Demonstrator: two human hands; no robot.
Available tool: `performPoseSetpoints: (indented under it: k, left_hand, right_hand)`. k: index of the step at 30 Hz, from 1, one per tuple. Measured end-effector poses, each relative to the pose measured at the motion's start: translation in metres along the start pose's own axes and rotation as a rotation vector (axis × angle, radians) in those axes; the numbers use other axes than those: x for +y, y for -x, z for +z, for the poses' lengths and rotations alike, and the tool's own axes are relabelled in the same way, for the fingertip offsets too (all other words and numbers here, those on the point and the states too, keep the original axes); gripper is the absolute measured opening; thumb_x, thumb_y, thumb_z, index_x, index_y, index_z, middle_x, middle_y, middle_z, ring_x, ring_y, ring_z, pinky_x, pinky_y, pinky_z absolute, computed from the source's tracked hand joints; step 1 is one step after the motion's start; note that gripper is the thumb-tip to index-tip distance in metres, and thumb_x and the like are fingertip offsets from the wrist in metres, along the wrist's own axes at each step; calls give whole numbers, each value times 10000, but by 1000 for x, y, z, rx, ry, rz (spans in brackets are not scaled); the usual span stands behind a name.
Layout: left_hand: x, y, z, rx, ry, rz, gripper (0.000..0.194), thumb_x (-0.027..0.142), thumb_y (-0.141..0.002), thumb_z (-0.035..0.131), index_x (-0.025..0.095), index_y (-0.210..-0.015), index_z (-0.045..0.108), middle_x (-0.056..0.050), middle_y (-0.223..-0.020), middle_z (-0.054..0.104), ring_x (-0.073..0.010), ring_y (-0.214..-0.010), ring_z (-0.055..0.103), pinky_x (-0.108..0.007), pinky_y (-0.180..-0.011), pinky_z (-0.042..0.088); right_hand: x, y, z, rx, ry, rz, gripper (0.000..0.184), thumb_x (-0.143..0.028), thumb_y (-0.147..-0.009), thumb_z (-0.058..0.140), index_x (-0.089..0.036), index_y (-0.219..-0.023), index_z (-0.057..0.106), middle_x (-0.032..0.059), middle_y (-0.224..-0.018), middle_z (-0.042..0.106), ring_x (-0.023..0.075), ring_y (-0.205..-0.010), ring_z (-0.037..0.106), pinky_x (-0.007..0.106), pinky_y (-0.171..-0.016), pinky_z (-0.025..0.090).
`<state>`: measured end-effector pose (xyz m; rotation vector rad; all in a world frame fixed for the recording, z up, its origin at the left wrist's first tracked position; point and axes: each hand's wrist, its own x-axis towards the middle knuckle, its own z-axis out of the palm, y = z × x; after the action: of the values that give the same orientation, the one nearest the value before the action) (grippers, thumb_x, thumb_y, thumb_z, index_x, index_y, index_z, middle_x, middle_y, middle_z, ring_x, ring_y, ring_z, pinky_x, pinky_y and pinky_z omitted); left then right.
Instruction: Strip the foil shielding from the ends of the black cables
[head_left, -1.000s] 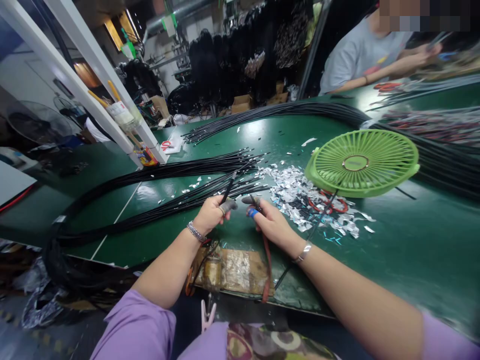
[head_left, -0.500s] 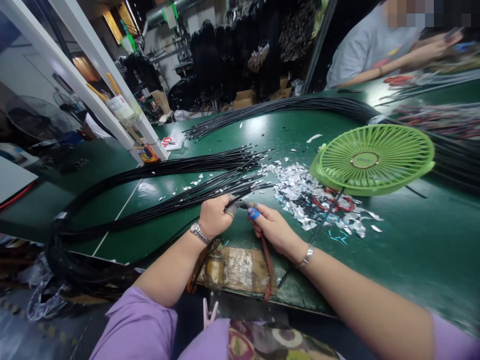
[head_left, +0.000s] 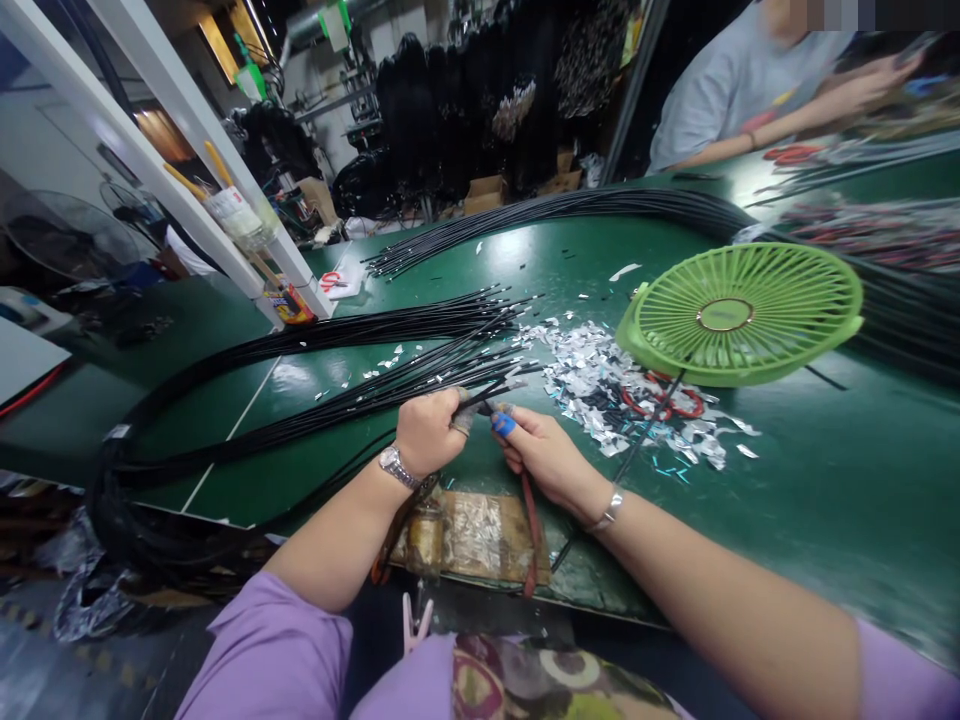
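My left hand (head_left: 429, 430) is closed around a thin black cable (head_left: 491, 392) near its stripped end; its fingertips wear grey covers. My right hand (head_left: 541, 452) is closed too, pinching at the same cable end, with blue tape on one finger. A reddish-brown tool handle (head_left: 532, 530) hangs down from under my right palm. Just beyond both hands lies a bundle of long black cables (head_left: 360, 385) with bared tips, spread over the green table (head_left: 787, 500).
A heap of silver foil scraps (head_left: 600, 380) lies right of the hands, with red-handled scissors (head_left: 675, 402) in it. A green fan (head_left: 739, 312) sits behind. More cable bundles (head_left: 570, 208) run at the back. Another person (head_left: 750, 90) works far right. A white post (head_left: 225, 170) stands left.
The cable end in my left hand has dropped from pointing up to lying low, toward the bundle. Both hands have drawn slightly closer together.
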<state>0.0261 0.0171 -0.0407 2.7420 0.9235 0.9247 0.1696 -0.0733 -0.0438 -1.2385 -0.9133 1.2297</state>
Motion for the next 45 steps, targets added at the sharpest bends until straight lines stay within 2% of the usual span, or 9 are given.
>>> performPoseSetpoints:
  k: [4,10,14,19,24,32,38,42,45]
  left_hand:
    - [0,-4,-1,-58,182,-88,118,260,-833,553,174,-804,629,-29,-682,647,-148,-618,588,-240,-588,403]
    - [3,-14,-6,-179,697,-299,341,461,-807,599,157,-659,560,25,-576,519,-92,-547,427,-215,-546,350]
    - [6,-18,-11,-341,1043,-537,467,598,-696,674,150,-648,551,69,-460,396,-49,-413,302,-189,-416,236]
    - [3,-20,-16,-542,1279,-765,450,558,-684,722,156,-657,520,114,-362,301,-15,-299,173,-170,-336,122]
    - [-4,-18,-15,-622,1444,-753,407,470,-643,769,163,-666,503,125,-333,288,-11,-273,169,-151,-314,128]
    - [-12,-14,-12,-647,1547,-660,445,488,-604,790,167,-690,494,127,-334,299,-12,-268,187,-152,-323,140]
    - [-2,-16,-14,-598,1349,-657,517,590,-582,780,140,-706,556,113,-360,323,-10,-299,198,-170,-332,107]
    - [7,-16,-12,-662,1233,-600,500,548,-572,802,126,-736,590,103,-404,367,-16,-339,255,-176,-365,156]
    - [6,-15,-11,-680,1145,-543,460,544,-641,754,124,-748,599,54,-464,503,-33,-356,334,-187,-378,215]
  right_hand:
    - [0,-1,-1,20,54,-9,465,-628,-685,666,-210,-622,472,-96,-478,300,52,-397,264,201,-357,239]
    - [1,-2,-7,44,215,-87,433,-602,-749,622,-210,-606,509,-76,-458,334,70,-391,292,223,-369,243]
    - [0,-2,-10,33,359,-216,374,-543,-824,557,-206,-679,636,-49,-467,391,111,-462,397,244,-443,349]
    - [-4,-3,-11,11,494,-358,355,-494,-859,501,-223,-861,730,-12,-527,522,184,-623,547,311,-621,483]
    - [-5,-4,-14,5,566,-437,346,-482,-852,503,-232,-889,739,38,-715,674,216,-737,605,359,-732,508]
    - [-5,-5,-17,-12,600,-430,251,-433,-828,552,-242,-737,687,50,-702,642,212,-674,557,357,-681,460]
    - [-7,-8,-21,102,402,-307,291,-474,-752,633,-221,-891,666,-4,-641,561,167,-605,502,299,-582,423]
    - [-9,-7,-20,85,336,-275,305,-516,-745,646,-214,-715,620,-31,-549,481,136,-546,450,264,-506,366]
    - [-7,-8,-17,67,277,-197,357,-548,-692,694,-211,-669,578,-56,-492,435,106,-472,386,246,-444,310]
